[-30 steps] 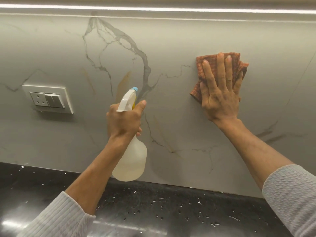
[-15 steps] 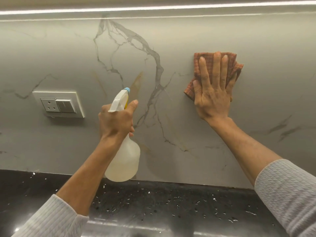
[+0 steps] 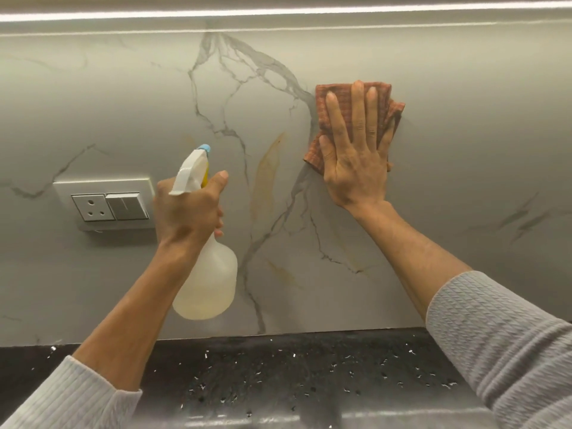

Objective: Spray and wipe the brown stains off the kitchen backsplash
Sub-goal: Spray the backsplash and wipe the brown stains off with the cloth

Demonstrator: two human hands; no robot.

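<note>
Pressed cloth (image 3: 349, 119) flat under spread right hand (image 3: 356, 162), just right of upright brown stain (image 3: 266, 171) at frame centre; gripped bottle (image 3: 205, 274) in left hand (image 3: 188, 212).

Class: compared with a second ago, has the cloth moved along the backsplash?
Yes. The cloth under the right hand has slid left, closing on the grey vein and the brown stain.
</note>
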